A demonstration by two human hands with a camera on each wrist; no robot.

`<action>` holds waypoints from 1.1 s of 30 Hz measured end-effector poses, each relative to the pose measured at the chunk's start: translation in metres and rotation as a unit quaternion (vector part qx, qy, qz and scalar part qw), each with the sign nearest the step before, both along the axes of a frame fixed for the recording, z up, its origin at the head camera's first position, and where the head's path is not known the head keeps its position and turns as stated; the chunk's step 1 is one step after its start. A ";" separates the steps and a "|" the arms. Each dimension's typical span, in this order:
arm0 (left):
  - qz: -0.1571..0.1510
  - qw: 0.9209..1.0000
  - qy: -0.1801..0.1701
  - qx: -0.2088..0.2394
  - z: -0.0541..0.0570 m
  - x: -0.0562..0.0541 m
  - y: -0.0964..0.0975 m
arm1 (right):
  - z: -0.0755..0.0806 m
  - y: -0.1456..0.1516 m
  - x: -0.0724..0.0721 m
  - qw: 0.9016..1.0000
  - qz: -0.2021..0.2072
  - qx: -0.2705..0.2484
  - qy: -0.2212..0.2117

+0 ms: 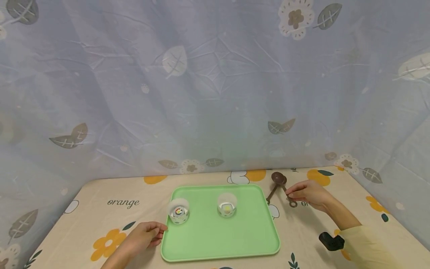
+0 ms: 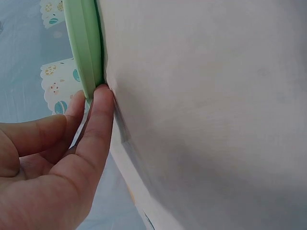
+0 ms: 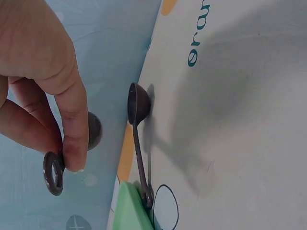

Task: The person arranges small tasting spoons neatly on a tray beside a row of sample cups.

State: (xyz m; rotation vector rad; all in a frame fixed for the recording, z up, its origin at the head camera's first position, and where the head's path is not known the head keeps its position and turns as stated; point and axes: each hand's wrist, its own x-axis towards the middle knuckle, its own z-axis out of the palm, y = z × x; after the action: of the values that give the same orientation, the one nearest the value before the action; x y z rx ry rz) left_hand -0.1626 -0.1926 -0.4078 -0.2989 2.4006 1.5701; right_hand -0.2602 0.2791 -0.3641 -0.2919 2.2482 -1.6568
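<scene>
My left hand (image 1: 146, 236) is at the left edge of a green tray (image 1: 221, 239), its fingertips touching the rim in the left wrist view. Two small translucent cups stand on the tray: the left cup (image 1: 178, 211) by that edge, the other cup (image 1: 227, 205) near the middle back. To the right of the tray, my right hand (image 1: 310, 195) pinches a brown scoop (image 1: 293, 204) by its handle, close to the ring at its end. Another brown scoop (image 3: 139, 103) lies on the cloth, its handle end by the tray corner; in the head view the held scoop overlaps it.
A cloth printed with flowers and words (image 1: 117, 220) covers the table. Behind it hangs a pale blue-grey curtain (image 1: 215, 112) with leaf prints. A black device (image 1: 332, 241) shows beside the right forearm.
</scene>
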 end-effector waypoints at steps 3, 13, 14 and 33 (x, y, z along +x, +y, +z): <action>0.000 1.000 -0.001 0.001 0.000 0.000 0.000 | 0.001 -0.002 0.001 1.000 0.003 -0.005 -0.003; -0.001 1.000 -0.007 0.003 0.001 0.000 0.001 | 0.001 -0.012 0.003 1.000 0.000 -0.006 0.003; -0.001 1.000 -0.007 0.003 0.001 0.000 0.001 | 0.001 -0.013 0.003 1.000 -0.002 -0.005 0.003; -0.001 1.000 -0.005 0.003 0.002 0.001 0.001 | 0.002 -0.035 0.004 1.000 -0.001 -0.029 -0.003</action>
State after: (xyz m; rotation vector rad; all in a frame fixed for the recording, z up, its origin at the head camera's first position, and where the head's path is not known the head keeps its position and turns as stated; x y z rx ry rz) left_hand -0.1620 -0.1919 -0.4055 -0.3022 2.3885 1.5706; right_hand -0.2567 0.2437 -0.3625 -0.2993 2.1982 -1.7242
